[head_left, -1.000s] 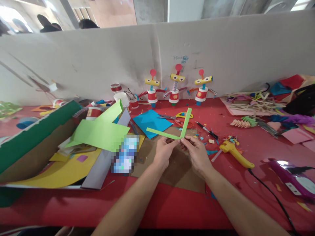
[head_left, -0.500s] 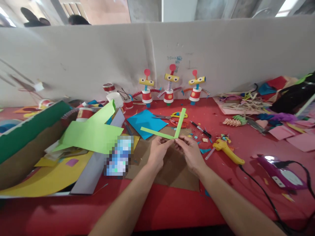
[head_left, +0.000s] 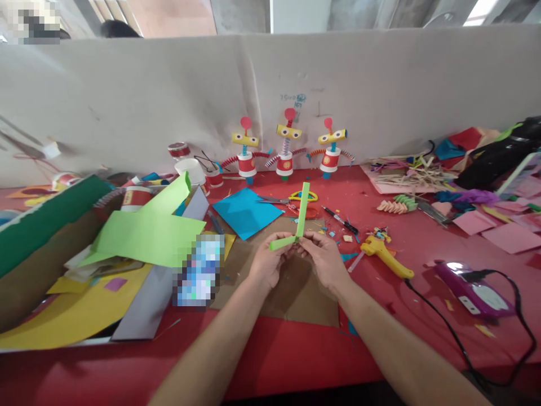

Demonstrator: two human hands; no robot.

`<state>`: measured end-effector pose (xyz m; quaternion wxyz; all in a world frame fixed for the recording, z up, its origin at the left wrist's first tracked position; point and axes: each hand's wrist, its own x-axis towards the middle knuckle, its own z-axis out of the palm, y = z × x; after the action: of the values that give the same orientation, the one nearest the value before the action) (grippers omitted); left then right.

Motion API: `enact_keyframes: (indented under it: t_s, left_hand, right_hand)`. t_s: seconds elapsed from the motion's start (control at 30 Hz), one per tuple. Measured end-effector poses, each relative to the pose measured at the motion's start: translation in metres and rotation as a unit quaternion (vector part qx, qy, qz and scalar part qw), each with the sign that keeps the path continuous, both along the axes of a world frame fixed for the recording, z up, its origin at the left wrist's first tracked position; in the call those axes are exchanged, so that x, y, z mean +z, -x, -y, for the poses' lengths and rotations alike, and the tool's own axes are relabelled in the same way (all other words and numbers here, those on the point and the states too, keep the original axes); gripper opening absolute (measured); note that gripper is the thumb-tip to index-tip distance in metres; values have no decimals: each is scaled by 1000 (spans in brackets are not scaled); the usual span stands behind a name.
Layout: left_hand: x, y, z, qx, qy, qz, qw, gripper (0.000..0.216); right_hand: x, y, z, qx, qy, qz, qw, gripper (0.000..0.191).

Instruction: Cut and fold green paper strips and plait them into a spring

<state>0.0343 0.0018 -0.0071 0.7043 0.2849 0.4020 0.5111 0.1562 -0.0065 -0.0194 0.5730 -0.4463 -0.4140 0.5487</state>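
Two arms of light green paper strip (head_left: 302, 210) meet at a corner between my hands, above a brown board (head_left: 308, 307). One arm points up and away; the other reaches left over my fingers and looks foreshortened. My left hand (head_left: 270, 259) is closed, pinching the strip near the corner. From the other side, my right hand (head_left: 323, 259) pinches the same corner, thumb and fingertips together. Whether it is one folded strip or two joined ones I cannot tell. Just beyond lie a blue paper square (head_left: 247, 213) and yellow-handled scissors (head_left: 302, 196).
Three paper-cup robot figures (head_left: 246, 164) stand against the grey partition (head_left: 169, 84). On the left is a box (head_left: 54, 217) of coloured paper beside a blurred phone (head_left: 200, 270). A yellow glue gun (head_left: 389, 256), its cord and a purple power strip (head_left: 473, 290) lie right.
The strip's left arm has swung in toward my left hand and now looks much shorter. The upright arm stands steeper. My hands stay together at the corner; the view has shifted slightly.
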Motion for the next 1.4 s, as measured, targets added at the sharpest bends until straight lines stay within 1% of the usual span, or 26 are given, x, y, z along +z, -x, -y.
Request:
enact_keyframes:
  t_s: [0.13, 0.23, 0.4, 0.47, 0.57, 0.63, 0.8, 0.93, 1.03, 1.17, 1.23, 1.3, 1.4]
  left_hand:
    - [4, -1, 2, 4, 4, -23, 1000, 26]
    - [3, -1, 1, 8, 4, -25, 1000, 29]
    - [1, 0, -3, 13, -11, -36, 999, 31]
    - [2, -1, -4, 25, -22, -34, 999, 30]
    - [3, -3, -2, 61, -32, -29, 997, 28]
    - [3, -5, -1, 76, -42, -21, 996, 27]
    - [2, -7, 2, 58, -60, 0, 997, 29]
    - [5, -6, 3, 21, -66, 18, 997, 29]
    - [7, -4, 4, -8, -60, 13, 998, 28]
    - [10, -4, 3, 12, -36, 0, 999, 24]
    - [9, -4, 3, 20, -29, -1, 999, 23]
    - [8, -3, 2, 22, -29, 1, 999, 22]
    - [4, -3, 1, 16, -39, 3, 999, 22]
  right_hand:
    - [-1, 1, 2, 4, -12, 10, 1000, 22]
    - [0, 1, 4, -3, -25, 34, 999, 23]
    - [7, 2, 7, -18, -37, 109, 993, 18]
    - [11, 3, 8, -19, -45, 126, 991, 18]
    - [13, 6, 10, 13, -59, 94, 994, 22]
    - [12, 7, 10, 13, -60, 71, 996, 24]
    - [6, 5, 6, -39, -34, 52, 997, 23]
    - [6, 4, 5, -54, -33, 66, 996, 20]
    - [9, 4, 6, -56, -39, 87, 994, 19]
    - [9, 3, 7, -43, -44, 92, 994, 16]
    - [8, 3, 7, -50, -39, 90, 994, 16]
    - [6, 3, 7, -58, -37, 97, 993, 16]
    - [3, 2, 7, -51, -36, 109, 992, 19]
